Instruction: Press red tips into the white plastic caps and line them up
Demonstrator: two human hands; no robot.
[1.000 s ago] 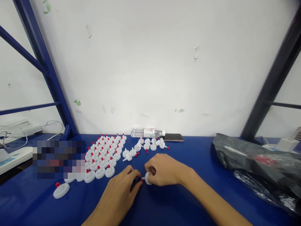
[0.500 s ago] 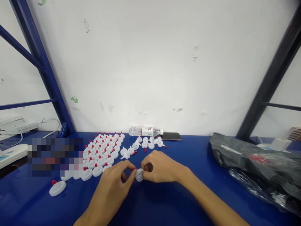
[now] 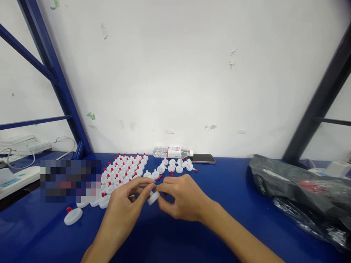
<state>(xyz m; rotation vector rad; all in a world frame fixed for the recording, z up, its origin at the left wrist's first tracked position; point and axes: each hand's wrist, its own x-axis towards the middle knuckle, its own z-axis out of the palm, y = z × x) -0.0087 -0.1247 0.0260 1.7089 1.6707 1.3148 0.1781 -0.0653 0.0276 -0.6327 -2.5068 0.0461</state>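
Observation:
Between my two hands a white round cap [image 3: 153, 198] is held above the blue table, its rim tilted down toward me. My left hand [image 3: 128, 201] pinches at its upper left, thumb and forefinger together near the nozzle. The fingers of my right hand [image 3: 178, 195] close on the cap's right side and top. What sits at the fingertips on the nozzle is hidden. Behind my left hand, rows of white caps with red tips [image 3: 120, 171] stand on the table. Loose white caps [image 3: 179, 169] and small red tips [image 3: 160, 177] lie beyond my hands.
A clear water bottle [image 3: 174, 152] and a dark phone [image 3: 203, 158] lie by the wall. Black plastic bags [image 3: 298, 190] cover the right side. A white power strip [image 3: 22, 179] is at the left, with one red-tipped cap [image 3: 73, 216] at the front left.
Both hands have come a little to the left and the cap has been turned, its rim now facing down. The red piece seen at my left fingertips is now hidden. The view has shifted slightly.

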